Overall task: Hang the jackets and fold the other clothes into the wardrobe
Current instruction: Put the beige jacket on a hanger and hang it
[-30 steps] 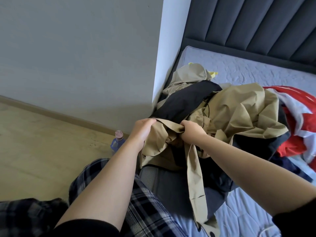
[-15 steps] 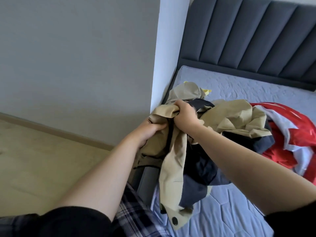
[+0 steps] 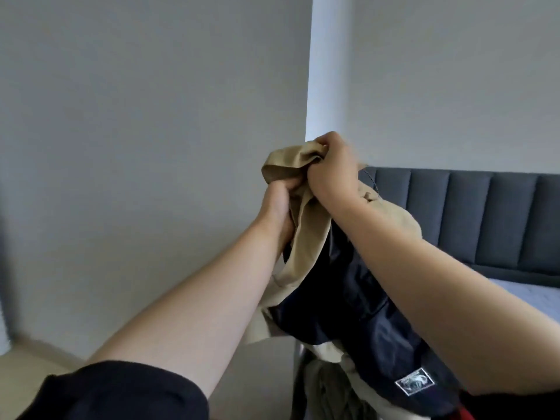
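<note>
A beige jacket [image 3: 306, 225] with a dark navy lining [image 3: 342, 298] hangs in the air in front of me, lifted clear of the bed. My left hand [image 3: 280, 204] grips a bunch of its beige fabric from below. My right hand [image 3: 331, 165] clutches the fabric just above and to the right, the two hands close together. A small white label [image 3: 413, 384] shows on the lining near the bottom. A sliver of red clothing [image 3: 463, 415] peeks out at the bottom edge. The rest of the clothes pile is hidden.
A grey wall [image 3: 136, 147] fills the left side, with a white corner [image 3: 333, 71] behind my hands. The dark padded headboard [image 3: 485, 219] and a strip of the grey mattress [image 3: 527, 294] lie at the right. Wooden floor [image 3: 27, 363] shows at the lower left.
Both hands have risen with the beige jacket, pulling it up off the pile on the bed. The view has tilted upward, so the bed and pile have dropped out of sight.
</note>
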`<state>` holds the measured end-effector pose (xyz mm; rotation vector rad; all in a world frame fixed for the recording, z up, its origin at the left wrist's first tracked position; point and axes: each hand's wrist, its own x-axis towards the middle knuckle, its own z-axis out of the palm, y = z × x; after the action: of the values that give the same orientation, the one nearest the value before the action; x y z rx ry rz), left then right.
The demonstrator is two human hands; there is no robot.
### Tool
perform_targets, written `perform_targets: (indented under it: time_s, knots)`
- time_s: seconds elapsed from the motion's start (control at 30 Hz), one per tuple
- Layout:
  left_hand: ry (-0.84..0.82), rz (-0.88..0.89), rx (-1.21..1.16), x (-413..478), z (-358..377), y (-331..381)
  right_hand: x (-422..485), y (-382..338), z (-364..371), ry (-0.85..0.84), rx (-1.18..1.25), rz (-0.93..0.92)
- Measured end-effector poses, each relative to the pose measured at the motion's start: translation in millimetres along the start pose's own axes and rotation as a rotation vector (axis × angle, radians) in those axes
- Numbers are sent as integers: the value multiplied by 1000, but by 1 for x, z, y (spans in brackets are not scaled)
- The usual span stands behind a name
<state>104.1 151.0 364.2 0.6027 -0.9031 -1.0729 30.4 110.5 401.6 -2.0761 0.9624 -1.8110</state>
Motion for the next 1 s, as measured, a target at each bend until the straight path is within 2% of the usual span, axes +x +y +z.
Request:
perform_targets:
  time_s: [0.2,0.47,0.6,0.83,0.93,1.0]
  knots:
    - [-37,226,-84,5,39,114,70,-106,-12,108,180,-176]
    - [81,461,-103,-12,30,214,91,-206,14,128,328,-342]
    - [145,562,-122,-30,7,257,87,-247,41,53,395,-414]
    - [232,723,-125,-73,-46,334,63,-283,104,-206,466,-529]
    - [235,714,-157,-88,-66,350,54,-289,129,-262,405,-536]
    - [343,667,14,-96,-85,360,51,-292,144,-277,451,-479]
